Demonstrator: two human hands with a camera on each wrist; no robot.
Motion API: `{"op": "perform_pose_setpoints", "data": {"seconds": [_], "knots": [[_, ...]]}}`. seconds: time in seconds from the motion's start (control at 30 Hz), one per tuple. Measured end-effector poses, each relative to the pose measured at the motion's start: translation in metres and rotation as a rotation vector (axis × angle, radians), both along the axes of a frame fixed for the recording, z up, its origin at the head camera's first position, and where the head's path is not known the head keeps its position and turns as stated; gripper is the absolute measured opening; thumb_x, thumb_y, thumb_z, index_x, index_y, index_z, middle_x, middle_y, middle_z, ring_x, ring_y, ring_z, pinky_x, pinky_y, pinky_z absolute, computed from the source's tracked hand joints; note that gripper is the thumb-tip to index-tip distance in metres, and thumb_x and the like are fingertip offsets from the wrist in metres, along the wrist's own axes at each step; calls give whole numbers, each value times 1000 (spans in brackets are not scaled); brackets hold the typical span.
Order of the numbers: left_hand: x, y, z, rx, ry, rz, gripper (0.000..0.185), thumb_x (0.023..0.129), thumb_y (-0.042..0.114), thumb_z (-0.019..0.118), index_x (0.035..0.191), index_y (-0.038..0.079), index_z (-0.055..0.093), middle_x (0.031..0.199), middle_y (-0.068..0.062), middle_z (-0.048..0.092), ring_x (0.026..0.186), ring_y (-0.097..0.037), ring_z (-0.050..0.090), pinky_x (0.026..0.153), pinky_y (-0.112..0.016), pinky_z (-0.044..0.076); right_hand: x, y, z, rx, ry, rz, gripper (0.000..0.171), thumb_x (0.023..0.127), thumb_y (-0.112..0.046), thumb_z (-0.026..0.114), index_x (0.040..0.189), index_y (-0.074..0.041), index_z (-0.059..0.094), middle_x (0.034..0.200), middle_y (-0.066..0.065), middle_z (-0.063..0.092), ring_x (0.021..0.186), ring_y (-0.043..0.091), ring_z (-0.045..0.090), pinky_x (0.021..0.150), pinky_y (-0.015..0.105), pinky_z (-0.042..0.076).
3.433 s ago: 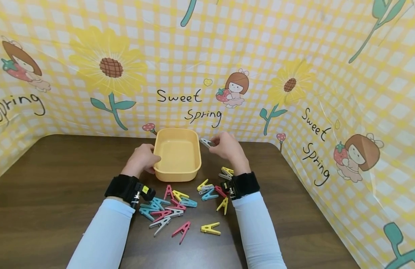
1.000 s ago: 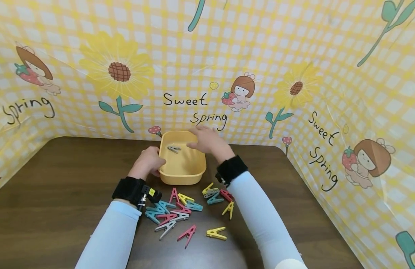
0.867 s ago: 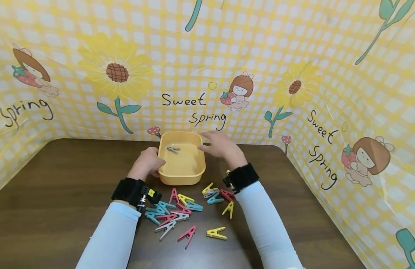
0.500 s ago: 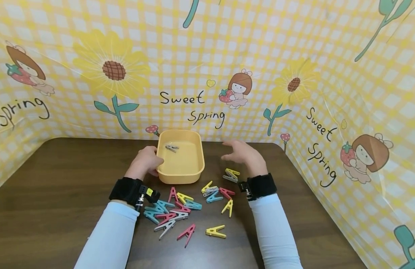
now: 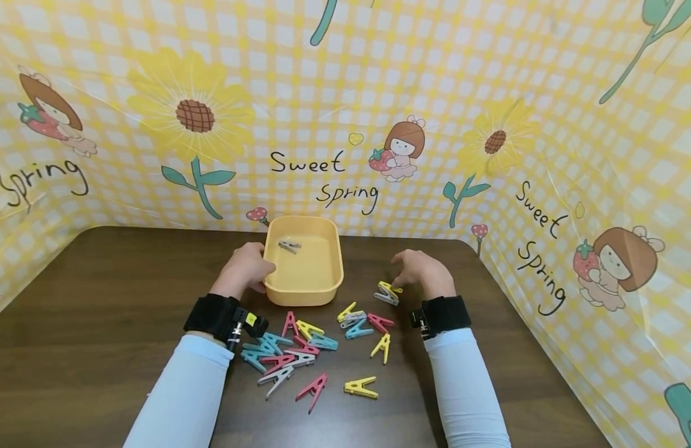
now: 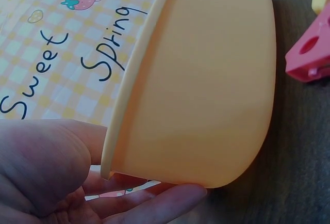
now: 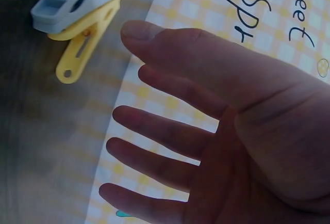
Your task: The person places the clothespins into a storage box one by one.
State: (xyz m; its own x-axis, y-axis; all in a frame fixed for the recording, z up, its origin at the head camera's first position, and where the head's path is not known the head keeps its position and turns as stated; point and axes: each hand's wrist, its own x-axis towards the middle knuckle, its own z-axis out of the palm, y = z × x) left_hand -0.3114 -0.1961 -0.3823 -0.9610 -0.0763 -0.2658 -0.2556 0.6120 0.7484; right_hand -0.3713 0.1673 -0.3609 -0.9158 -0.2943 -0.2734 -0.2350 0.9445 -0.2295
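Yellow peg [image 5: 390,287] just beside fingers [image 5: 399,278]

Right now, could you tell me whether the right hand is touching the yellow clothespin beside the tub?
Apart. The right wrist view shows the right hand open, with a gap between its thumb and the yellow clothespin.

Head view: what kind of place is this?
Probably a staged tabletop set rather than a home: a dark wooden table, screened by a yellow gingham "Sweet Spring" cartoon backdrop, with coloured plastic clothes pegs scattered beside a yellow plastic tub.

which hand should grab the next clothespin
Right. The right hand is open and empty, right by the yellow pin; the left hand is holding the tub.
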Motion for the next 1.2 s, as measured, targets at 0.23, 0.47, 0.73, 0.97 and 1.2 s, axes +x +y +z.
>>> {"op": "perform_pose_setpoints", "data": {"seconds": [0.23,0.47,0.73,0.97,1.2], "knots": [[0,-2,-1,-2,1,7,50,106,9,56,151,-11,47,132,-33,64,87,-29,79,78,-41,71,-1,-2,-7,6,-11,3,67,91,-19,85,153,-9,61,158,19,60,138,35,62,118,55,54],[1,-1,-3,-2,-3,5,50,106,9,56,151,-11,47,132,-33,65,89,-30,79,79,-41,71,0,0,-13,1,-26,-1,63,91,-18,86,150,-10,64,152,18,65,133,34,64,113,54,57],[1,-1,0,-13,-7,6,52,107,9,56,153,-11,45,133,-33,64,89,-30,79,79,-42,71,-7,-1,-14,-20,2,8,52,97,-10,76,147,-7,66,146,18,69,115,29,66,102,47,60],[0,2,0,-12,-2,-7,53,106,9,56,154,-12,43,133,-34,63,90,-31,79,78,-42,71,-9,4,-17,-20,26,-9,48,100,-12,74,147,-6,66,143,19,71,110,28,69,103,48,62],[-2,1,0,-13,-11,3,55,107,10,56,156,-11,41,136,-34,62,93,-32,79,79,-41,71,-9,7,-20,-22,32,-45,53,94,-17,81,143,-3,67,133,18,74,110,30,69,104,51,61]]}}
